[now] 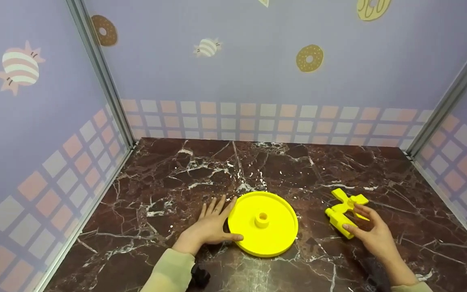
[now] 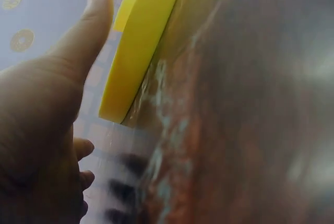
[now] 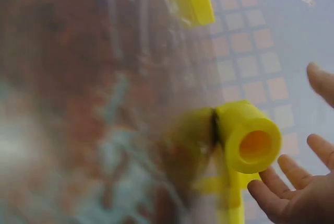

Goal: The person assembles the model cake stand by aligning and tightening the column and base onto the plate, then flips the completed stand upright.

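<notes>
A yellow round tray (image 1: pixel 264 241) lies flat on the table in the lower middle of the head frame, with a short hollow hub (image 1: pixel 262 220) rising from its centre. The left hand (image 1: pixel 209 229) is at its left edge, fingers straight and spread, grasping nothing; the thumb reaches over the near-left rim.

In the lower right of the same frame lie a yellow bladed piece (image 1: pixel 360 199) and, at its near-left side, a yellow tubular piece (image 1: pixel 342 224); whether they are joined I cannot tell. The right hand (image 1: pixel 375 235) is over them, fingers relaxed and parted rather than closed round anything. The right wrist view shows the tube's open end beside the fingertips; contact is unclear.

The dark marbled table (image 1: pixel 168 182) spreads beneath everything. Behind it, across the top, stands a lilac wall (image 1: pixel 249 77) with doughnut pictures and pink-and-white squares.
</notes>
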Demonstrator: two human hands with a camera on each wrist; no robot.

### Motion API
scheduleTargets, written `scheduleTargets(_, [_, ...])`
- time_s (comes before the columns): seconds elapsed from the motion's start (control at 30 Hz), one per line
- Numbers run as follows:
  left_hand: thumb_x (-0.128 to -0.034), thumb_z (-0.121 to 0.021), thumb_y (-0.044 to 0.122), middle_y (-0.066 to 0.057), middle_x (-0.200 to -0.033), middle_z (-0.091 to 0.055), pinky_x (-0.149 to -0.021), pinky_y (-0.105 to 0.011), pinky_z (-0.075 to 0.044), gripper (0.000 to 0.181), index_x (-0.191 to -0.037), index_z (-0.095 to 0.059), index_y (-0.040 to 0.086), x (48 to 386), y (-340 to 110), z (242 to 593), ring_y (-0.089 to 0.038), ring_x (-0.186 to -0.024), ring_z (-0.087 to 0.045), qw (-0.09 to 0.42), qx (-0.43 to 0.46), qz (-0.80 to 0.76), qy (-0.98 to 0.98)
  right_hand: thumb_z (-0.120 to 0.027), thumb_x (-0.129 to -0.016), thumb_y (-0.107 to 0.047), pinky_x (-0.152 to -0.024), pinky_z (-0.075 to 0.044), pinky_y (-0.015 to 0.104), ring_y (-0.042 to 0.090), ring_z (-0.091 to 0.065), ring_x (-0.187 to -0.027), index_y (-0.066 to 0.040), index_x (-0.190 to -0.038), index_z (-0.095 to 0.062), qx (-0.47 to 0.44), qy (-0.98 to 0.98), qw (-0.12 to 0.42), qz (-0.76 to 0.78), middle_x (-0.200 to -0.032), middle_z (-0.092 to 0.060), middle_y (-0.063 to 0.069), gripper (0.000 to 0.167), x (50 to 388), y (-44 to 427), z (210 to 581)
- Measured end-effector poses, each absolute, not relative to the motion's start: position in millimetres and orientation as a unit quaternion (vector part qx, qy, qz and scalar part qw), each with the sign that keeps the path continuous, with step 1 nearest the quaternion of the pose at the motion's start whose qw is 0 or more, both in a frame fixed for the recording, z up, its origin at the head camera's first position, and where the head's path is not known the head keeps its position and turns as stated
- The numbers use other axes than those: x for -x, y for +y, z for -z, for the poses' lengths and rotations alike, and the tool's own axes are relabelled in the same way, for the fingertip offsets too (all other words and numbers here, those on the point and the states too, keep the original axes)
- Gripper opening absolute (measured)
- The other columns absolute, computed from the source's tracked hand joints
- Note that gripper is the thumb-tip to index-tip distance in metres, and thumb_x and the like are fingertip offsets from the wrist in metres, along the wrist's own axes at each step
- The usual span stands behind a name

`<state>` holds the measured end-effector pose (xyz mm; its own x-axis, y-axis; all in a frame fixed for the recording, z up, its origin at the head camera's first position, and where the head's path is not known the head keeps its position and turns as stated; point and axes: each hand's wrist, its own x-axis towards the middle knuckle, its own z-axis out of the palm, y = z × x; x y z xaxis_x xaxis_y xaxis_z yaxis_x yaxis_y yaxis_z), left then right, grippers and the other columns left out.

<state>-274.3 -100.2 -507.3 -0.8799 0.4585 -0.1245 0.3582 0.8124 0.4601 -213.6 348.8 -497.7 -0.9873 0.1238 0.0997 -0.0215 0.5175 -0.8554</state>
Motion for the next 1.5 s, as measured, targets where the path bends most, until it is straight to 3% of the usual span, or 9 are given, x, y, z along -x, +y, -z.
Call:
scheduleTargets(0.2, [-0.0840, -0.069, 0.073, -0.020, -0.174, -0.001, -0.128, -0.067, 0.003, 0.114, -0.168, -0.008, 0.025, 274.6, -103.1, 512.0, -0.047, -0.160, 0.002, 0.131, -0.217, -0.228, 0.940, -0.077, -0.095, -0.024, -0.089, -0.049, 0.010, 0.053, -0.042, -0.144, 0.001, -0.158, -0.030, 0.062, -0.868, 0.000, -0.493, -0.158, -0.038, 0.033, 0.082, 218.0, 350.8, 504.9])
scheduleTargets(0.57, [-0.0831, -0.067, 0.076, -0.020, -0.174, -0.003, -0.128, -0.067, 0.004, 0.113, -0.168, -0.012, 0.025, 274.3, -104.8, 513.9, -0.046, -0.160, 0.004, 0.136, -0.219, -0.229, 0.939, -0.080, -0.091, -0.028, -0.083, -0.049, 0.013, 0.047, -0.048, -0.139, 0.001, -0.158, -0.032, 0.059, -0.890, -0.036, -0.451, -0.156, -0.040, 0.036, 0.087, 222.3, 351.3, 510.1])
scheduleTargets(0.7, [-0.0828, -0.066, 0.076, -0.019, -0.174, -0.002, -0.128, -0.067, 0.004, 0.113, -0.168, -0.012, 0.025, 274.2, -105.0, 514.8, -0.046, -0.160, 0.005, 0.137, -0.217, -0.228, 0.939, -0.083, -0.089, -0.030, -0.086, -0.048, 0.018, 0.047, -0.049, -0.138, 0.003, -0.155, -0.036, 0.059, -0.901, -0.031, -0.428, -0.155, -0.041, 0.036, 0.087, 222.8, 350.1, 510.9])
scheduleTargets(0.93, [-0.0825, -0.066, 0.077, -0.019, -0.174, -0.001, -0.128, -0.066, 0.004, 0.114, -0.168, -0.011, 0.026, 273.9, -104.8, 517.1, -0.046, -0.160, 0.006, 0.137, -0.216, -0.229, 0.939, -0.082, -0.089, -0.025, -0.075, -0.047, 0.022, 0.028, -0.057, -0.108, 0.006, -0.149, -0.045, 0.057, -0.910, -0.006, -0.412, -0.149, -0.050, 0.034, 0.077, 223.2, 350.1, 513.4])
scheduleTargets(1.17, [-0.0825, -0.065, 0.078, -0.019, -0.174, -0.001, -0.128, -0.066, 0.005, 0.114, -0.168, -0.010, 0.027, 275.5, -105.6, 519.4, -0.045, -0.160, 0.006, 0.134, -0.217, -0.229, 0.939, -0.079, -0.092, -0.024, -0.081, -0.049, 0.022, 0.034, -0.060, -0.118, 0.004, -0.146, -0.050, 0.078, -0.903, 0.000, -0.422, -0.143, -0.055, 0.032, 0.067, 222.3, 351.3, 515.3])
scheduleTargets(1.5, [-0.0826, -0.064, 0.079, -0.018, -0.174, -0.001, -0.128, -0.066, 0.005, 0.113, -0.168, -0.010, 0.027, 276.6, -105.9, 519.2, -0.044, -0.161, 0.006, 0.137, -0.220, -0.231, 0.938, -0.078, -0.093, -0.019, -0.079, -0.051, 0.011, 0.025, -0.065, -0.117, 0.002, -0.143, -0.052, 0.057, -0.887, 0.026, -0.457, -0.142, -0.058, 0.031, 0.060, 222.5, 350.1, 512.9])
